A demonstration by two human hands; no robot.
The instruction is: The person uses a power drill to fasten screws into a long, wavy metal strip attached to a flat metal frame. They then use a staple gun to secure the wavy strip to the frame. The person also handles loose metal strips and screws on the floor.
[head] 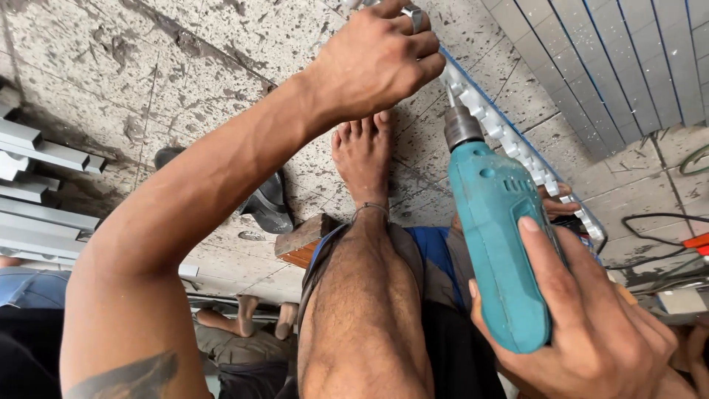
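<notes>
Head view: right hand (591, 325) grips teal drill (496, 244), bit aimed up-frame at notched metal strip (509, 140) running diagonally; left hand (377, 59) clenches strip's far end.

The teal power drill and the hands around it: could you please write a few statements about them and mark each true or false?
1. The right hand grips the teal power drill. True.
2. The left hand rests flat on the knee. False: it presses the notched grey metal strip.
3. The drill's tip points at that strip. True.
4. The person's bare foot wears a black shoe. False: the black shoe lies beside it on the speckled floor.
</notes>
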